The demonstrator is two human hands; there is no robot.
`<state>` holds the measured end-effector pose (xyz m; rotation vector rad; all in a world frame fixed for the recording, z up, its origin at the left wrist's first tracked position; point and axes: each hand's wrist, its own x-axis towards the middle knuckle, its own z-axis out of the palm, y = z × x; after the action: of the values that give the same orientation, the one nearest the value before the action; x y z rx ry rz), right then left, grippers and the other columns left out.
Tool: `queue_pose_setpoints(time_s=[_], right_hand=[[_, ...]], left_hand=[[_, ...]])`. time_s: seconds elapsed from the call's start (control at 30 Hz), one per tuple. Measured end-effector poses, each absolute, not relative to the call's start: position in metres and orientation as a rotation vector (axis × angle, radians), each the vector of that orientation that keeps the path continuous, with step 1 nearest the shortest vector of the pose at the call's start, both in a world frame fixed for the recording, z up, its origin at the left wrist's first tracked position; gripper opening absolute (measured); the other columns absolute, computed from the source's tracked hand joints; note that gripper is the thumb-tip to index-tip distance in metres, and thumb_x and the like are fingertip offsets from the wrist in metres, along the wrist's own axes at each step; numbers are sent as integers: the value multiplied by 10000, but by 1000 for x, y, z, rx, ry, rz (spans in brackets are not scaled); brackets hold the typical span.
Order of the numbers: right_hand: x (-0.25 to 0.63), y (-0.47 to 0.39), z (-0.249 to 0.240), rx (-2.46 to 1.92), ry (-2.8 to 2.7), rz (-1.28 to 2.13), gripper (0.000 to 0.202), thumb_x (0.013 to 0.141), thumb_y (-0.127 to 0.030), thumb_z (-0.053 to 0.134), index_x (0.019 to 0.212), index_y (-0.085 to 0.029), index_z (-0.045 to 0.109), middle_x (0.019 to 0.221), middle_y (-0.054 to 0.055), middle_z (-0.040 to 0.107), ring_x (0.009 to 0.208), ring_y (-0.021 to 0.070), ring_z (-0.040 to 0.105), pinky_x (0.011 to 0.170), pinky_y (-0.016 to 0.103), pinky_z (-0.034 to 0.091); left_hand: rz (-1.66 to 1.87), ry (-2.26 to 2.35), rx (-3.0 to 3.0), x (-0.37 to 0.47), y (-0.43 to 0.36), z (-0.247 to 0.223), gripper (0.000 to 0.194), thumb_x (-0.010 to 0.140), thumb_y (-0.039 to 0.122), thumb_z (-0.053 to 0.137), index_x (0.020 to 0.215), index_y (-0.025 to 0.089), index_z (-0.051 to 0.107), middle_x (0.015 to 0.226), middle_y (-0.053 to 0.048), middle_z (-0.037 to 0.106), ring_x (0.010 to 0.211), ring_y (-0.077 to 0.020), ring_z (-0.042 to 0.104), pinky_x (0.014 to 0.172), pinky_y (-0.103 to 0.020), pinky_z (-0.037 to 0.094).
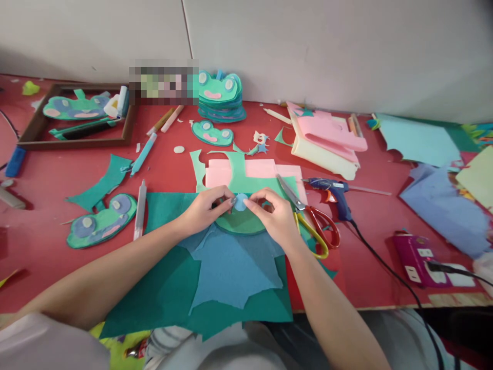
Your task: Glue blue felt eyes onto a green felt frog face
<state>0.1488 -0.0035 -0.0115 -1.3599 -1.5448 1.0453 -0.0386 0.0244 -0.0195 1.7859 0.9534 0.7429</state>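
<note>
Between my two hands is a small light-blue felt circle [241, 202]. My left hand [210, 208] pinches its left edge with thumb and forefinger, and my right hand [274, 210] pinches its right edge. Just beneath them lies a green felt shape [241, 223] with a rounded lower edge, its top partly hidden by my hands. It rests on a jagged blue felt scrap [236, 267], which lies over a large dark-green felt sheet [162, 288]. Red-and-yellow-handled scissors [308, 210] lie open to the right of my right hand.
A blue glue gun [333, 192] and a purple power strip [418, 259] with cords are at right. Stacked frog-face felt pieces [219, 92] stand at the back. A wooden frame [77, 144] holds more pieces at left. Pink felt [331, 133] lies back right.
</note>
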Motion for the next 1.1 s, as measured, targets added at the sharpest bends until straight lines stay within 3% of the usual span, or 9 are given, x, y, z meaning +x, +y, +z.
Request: queue_pose_setpoints(time_s=[0.5,0.7,0.87,1.1], right_hand=[[150,-3,-15,-1365,-1540,1051,234,779,-429,602,772,-195,610,766,15,603,698,121,561,602,245,442],[150,-2,-20,-1393,-1508,1080,272,791,-464,570,762,-194,574,703,11,586,586,108,554,460,212,413],[150,-1,-24,-1396,-1560,1075,288,834,-472,505,768,-198,569,629,-14,550,508,87,516,480,212,414],[150,1,-24,-1422,-1574,1071,285,844,-458,493,743,-201,565,610,-16,551,512,94,520,518,230,422]], left_hand=[[735,973,1854,-39,25,-22,200,883,315,444,779,163,524,706,3,533,631,-83,484,564,-193,395],[708,1089,1865,-40,19,-13,207,885,320,436,786,168,534,693,6,507,646,-100,462,606,-220,379],[609,1170,1837,-49,11,-13,232,889,350,423,787,173,534,703,1,523,653,-114,480,608,-231,383],[605,1152,2049,-56,14,-19,191,880,284,451,762,178,557,868,-41,522,848,-160,492,777,-317,417]])
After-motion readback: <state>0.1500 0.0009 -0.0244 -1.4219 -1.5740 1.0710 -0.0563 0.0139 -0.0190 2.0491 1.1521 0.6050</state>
